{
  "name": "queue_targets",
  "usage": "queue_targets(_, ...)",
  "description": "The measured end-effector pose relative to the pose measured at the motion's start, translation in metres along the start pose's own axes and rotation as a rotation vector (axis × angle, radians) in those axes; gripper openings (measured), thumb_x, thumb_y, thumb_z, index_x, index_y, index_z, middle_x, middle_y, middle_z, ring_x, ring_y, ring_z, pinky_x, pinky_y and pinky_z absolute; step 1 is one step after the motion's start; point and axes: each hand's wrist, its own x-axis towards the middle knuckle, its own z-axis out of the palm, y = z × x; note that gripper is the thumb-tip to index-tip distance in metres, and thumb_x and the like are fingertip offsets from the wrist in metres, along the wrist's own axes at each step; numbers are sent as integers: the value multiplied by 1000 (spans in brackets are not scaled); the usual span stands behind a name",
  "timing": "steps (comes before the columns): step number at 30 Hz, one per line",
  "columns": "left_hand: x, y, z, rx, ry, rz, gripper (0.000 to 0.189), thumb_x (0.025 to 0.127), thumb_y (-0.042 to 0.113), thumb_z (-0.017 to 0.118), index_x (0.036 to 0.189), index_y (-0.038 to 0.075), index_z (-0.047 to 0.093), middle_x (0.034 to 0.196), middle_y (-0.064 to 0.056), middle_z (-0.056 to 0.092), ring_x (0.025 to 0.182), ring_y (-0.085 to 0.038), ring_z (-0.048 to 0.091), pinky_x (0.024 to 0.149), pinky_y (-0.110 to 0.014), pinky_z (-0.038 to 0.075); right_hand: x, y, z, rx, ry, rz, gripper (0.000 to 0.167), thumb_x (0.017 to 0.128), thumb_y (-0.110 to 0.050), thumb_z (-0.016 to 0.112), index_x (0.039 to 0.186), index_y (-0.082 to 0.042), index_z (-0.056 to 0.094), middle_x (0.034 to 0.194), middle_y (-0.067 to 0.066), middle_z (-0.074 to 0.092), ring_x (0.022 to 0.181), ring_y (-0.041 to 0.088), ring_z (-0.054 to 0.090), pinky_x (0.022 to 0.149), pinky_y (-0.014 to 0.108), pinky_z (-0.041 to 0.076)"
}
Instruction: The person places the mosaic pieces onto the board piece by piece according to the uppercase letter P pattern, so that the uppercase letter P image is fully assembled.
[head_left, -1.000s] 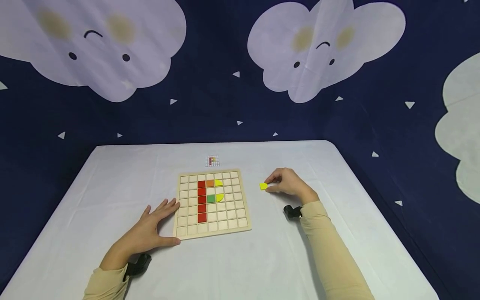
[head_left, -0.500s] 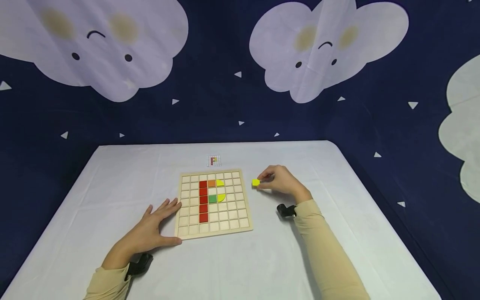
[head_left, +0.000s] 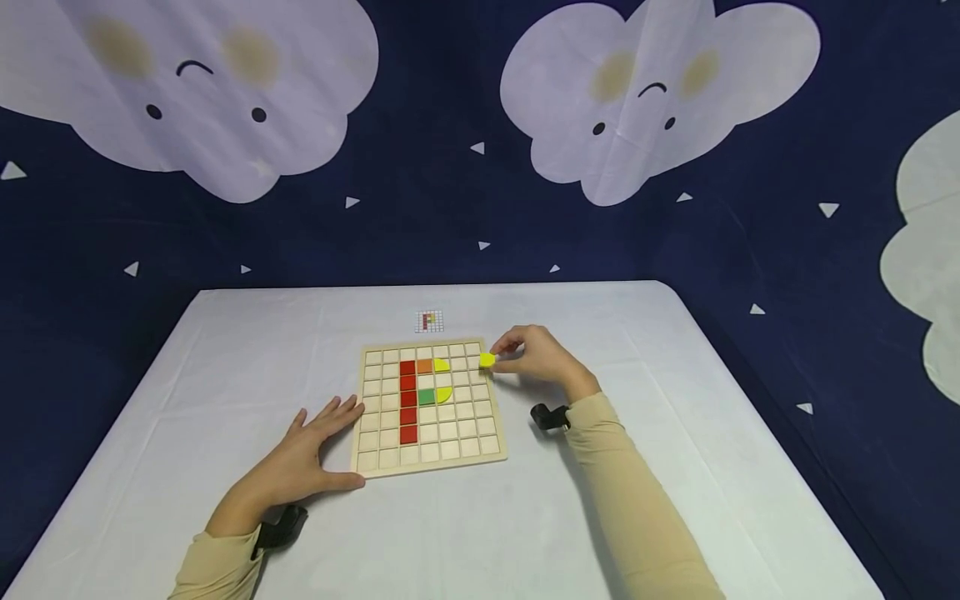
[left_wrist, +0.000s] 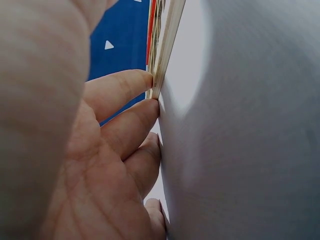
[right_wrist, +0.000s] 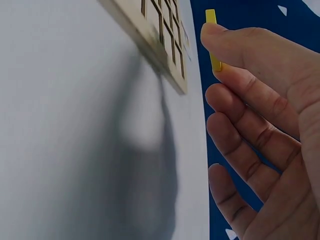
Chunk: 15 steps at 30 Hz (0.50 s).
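A wooden grid board (head_left: 457, 451) lies on the white table, with a column of red square tiles (head_left: 408, 399) set in its cells. Beside that column sit an orange tile (head_left: 424, 366), a green tile (head_left: 426, 397) and two yellow rounded tiles (head_left: 444, 394). My left hand (head_left: 300, 460) rests on the table, fingers spread, with thumb and fingertips against the board's left edge. Between thumb and index finger, my right hand (head_left: 538, 357) pinches a yellow tile (right_wrist: 213, 40), held above the table. In the head view this tile overlaps the board's upper right edge.
A small printed card (head_left: 430, 322) with a coloured grid pattern lies behind the board. The white-covered table (head_left: 645, 517) reaches back to a dark blue cloth backdrop (head_left: 420, 233) with clouds and triangles. A black wrist camera (head_left: 549, 417) is worn under each forearm.
My right hand has moved left with the yellow tile, from the table's right part to the board's upper right edge. The left hand stays against the board.
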Motion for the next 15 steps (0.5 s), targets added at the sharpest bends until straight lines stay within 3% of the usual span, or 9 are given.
queue_targets(15,0,-2,2,-7,6,16,109,71,47,98,161,8,50,172,-18,40,162,-50,26,125,-82,6,15,-18,21,-3,-34,-39,24,91,-22,87,111,-9,81,108,3,82,101,17,75,99,38,61)
